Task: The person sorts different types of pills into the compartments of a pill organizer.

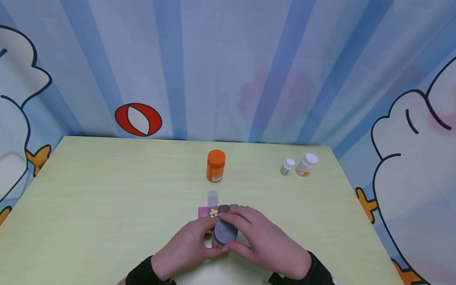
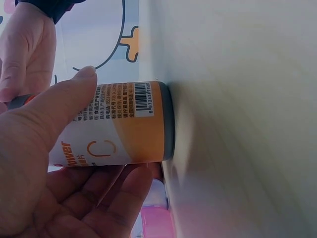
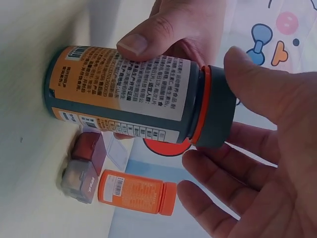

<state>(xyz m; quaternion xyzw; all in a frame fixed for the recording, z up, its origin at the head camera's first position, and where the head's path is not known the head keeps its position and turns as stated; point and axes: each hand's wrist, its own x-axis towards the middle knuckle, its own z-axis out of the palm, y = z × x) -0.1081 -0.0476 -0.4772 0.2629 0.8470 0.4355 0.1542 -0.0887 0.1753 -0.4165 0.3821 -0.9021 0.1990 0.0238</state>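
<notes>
A dark bottle [image 3: 124, 94] with an orange and white label stands upright on the table near its front. My left hand [image 1: 189, 242] holds its body, the thumb lying along the label in the left wrist view. On the grey cap [image 3: 218, 109], my right hand [image 1: 261, 239] has its thumb at one side and its fingers at the other. The cap sits on the bottle, above an orange-red ring. Just behind is a pill organizer [image 1: 203, 212] with pink, dark red and grey compartments, partly hidden by my hands. One lid [image 1: 213, 197] stands raised, and pale yellow tablets [image 1: 213, 213] lie in that compartment.
An orange bottle [image 1: 215, 166] with an orange cap stands behind the organizer. Toward the back right are a small white bottle [image 1: 287, 167] and a larger white one [image 1: 307, 164]. A printed blue curtain [image 1: 221, 71] hangs behind the pale table [image 1: 124, 190].
</notes>
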